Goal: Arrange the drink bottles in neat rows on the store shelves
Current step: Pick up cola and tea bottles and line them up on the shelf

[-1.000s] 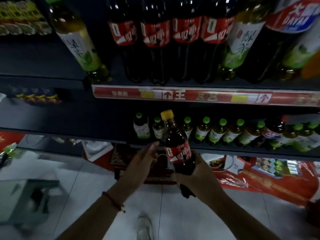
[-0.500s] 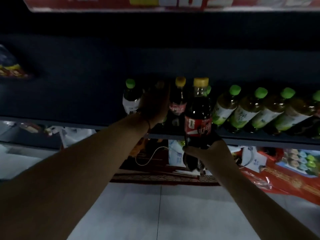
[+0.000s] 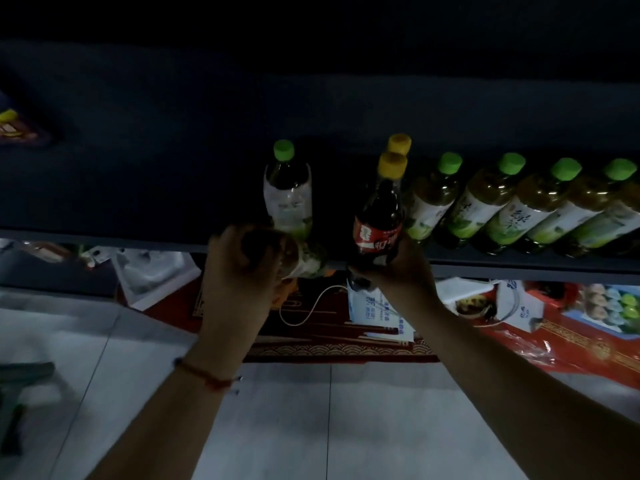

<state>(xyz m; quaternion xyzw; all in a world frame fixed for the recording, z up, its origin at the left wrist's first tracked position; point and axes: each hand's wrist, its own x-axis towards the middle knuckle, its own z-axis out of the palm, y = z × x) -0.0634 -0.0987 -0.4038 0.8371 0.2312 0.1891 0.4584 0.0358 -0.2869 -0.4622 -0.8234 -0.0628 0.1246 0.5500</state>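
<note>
My right hand (image 3: pixel 398 268) grips the base of a dark cola bottle (image 3: pixel 379 223) with a red label and yellow cap, upright at the front edge of the dark shelf (image 3: pixel 519 268). A second yellow-capped bottle (image 3: pixel 399 143) stands right behind it. My left hand (image 3: pixel 239 268) holds a green tea bottle (image 3: pixel 304 259) tipped on its side, its bottom toward me, at the shelf edge. Behind that, a green-capped tea bottle (image 3: pixel 287 192) stands upright. To the right runs a row of green-capped tea bottles (image 3: pixel 502 206).
Under the shelf lie red patterned boxes (image 3: pixel 346 337), white packages (image 3: pixel 152 275) and a white cable (image 3: pixel 311 306). The white tiled floor (image 3: pixel 311 427) spreads below. A green stool (image 3: pixel 20 379) stands at the left edge. The shelf's left part is dark, with a snack pack (image 3: pixel 10 126).
My left hand has pulled a green tea bottle off the shelf and tipped it toward me. My right hand has brought the cola bottle up to the shelf edge. The view has tilted down.
</note>
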